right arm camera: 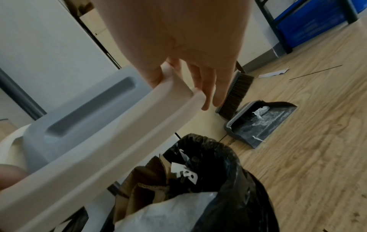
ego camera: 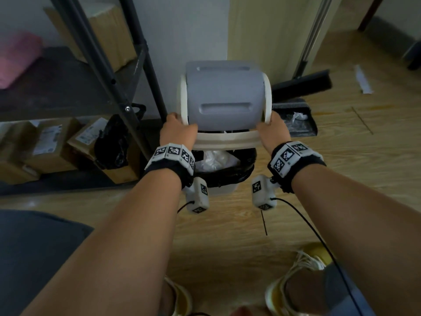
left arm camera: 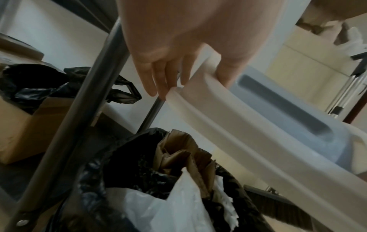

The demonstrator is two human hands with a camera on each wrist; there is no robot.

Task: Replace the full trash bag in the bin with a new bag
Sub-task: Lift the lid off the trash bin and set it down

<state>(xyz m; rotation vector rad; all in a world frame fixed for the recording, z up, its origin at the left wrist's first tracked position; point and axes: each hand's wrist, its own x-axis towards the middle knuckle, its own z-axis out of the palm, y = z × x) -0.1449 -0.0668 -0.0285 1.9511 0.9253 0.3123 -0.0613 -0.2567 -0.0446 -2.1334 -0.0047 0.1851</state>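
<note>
The bin lid (ego camera: 225,103), a cream frame with a grey swing flap, is lifted clear above the bin (ego camera: 222,188). My left hand (ego camera: 176,131) grips the frame's left corner (left arm camera: 190,87), thumb on top and fingers along the outside. My right hand (ego camera: 271,131) grips the right corner (right arm camera: 178,87) the same way. Below the lid, the black trash bag (left arm camera: 123,172) lines the bin and is full of brown cardboard, white plastic and paper (right arm camera: 174,208).
A black metal shelf rack (ego camera: 127,87) with cardboard boxes (ego camera: 47,144) and a loose black bag (ego camera: 111,142) stands left of the bin. A broom (ego camera: 303,83) and a dustpan (right arm camera: 260,124) lie to its right on the wood floor. My shoes (ego camera: 293,281) are below.
</note>
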